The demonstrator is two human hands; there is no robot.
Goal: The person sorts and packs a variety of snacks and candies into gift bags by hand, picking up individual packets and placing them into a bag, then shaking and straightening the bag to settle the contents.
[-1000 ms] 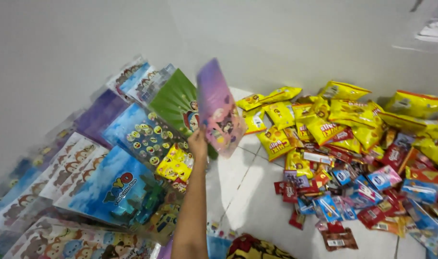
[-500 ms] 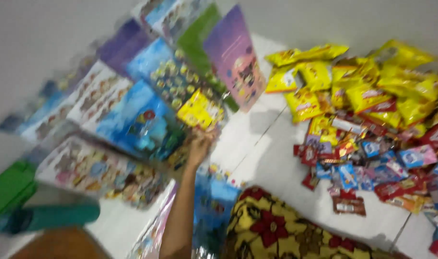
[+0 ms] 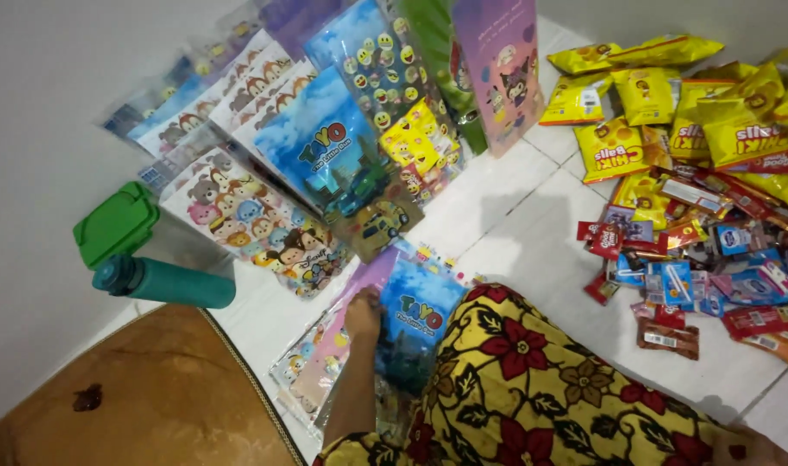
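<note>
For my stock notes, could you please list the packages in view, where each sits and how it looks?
Blue cartoon bag: flat on the floor under the left hand, blue.
Purple bag: upright, top centre, tall, with a dark cartoon figure.
Emoji bag: leaning left of it, blue with yellow faces.
Yellow snack packets: heaped top right, pillow-shaped.
Small red and blue sachets: scattered right, on white tiles.

Head camera, looking steeply down, near floor (image 3: pixel 514 216).
</note>
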